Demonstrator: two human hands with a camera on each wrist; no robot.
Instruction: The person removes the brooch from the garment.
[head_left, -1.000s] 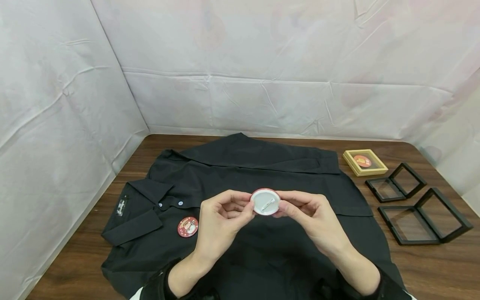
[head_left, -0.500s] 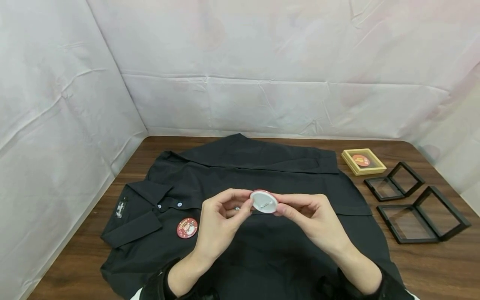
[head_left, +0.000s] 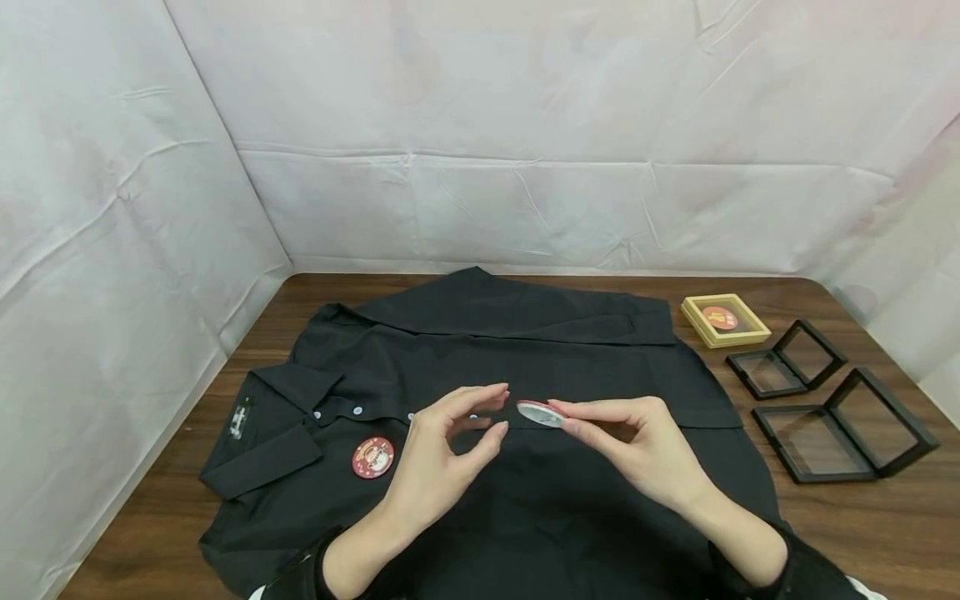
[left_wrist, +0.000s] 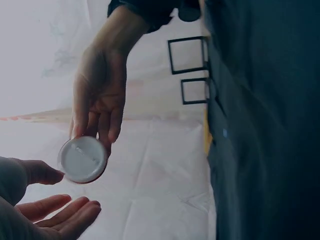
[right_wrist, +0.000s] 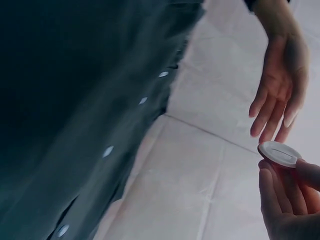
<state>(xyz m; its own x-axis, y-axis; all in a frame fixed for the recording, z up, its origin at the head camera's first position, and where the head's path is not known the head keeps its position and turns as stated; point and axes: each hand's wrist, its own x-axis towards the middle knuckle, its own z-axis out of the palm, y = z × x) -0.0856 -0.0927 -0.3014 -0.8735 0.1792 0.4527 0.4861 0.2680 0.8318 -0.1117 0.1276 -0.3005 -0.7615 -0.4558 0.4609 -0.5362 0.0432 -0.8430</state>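
Note:
Between thumb and fingers my right hand [head_left: 637, 437] pinches a round pin badge [head_left: 542, 413] by its right edge, above the shirt. The badge is tilted, its white back with a pin showing in the left wrist view [left_wrist: 82, 159] and its rim red. Just left of it, my left hand [head_left: 442, 454] has its fingers and thumb spread apart, holding nothing. Beneath both hands lies a black button shirt [head_left: 510, 367], its collar to the left. A second badge, red with a printed figure [head_left: 372, 457], sits on the shirt beside the left hand.
At the right of the wooden table [head_left: 825, 533] stand two opened black-framed clear cases [head_left: 787, 367]. Behind them is a yellow-framed case [head_left: 725, 320] with an orange round badge inside. White cloth walls [head_left: 480, 208] close off the back and left.
My left hand has let go of the badge and drawn slightly left. The right hand keeps hold of the badge, which has shifted a little right and tilted flatter.

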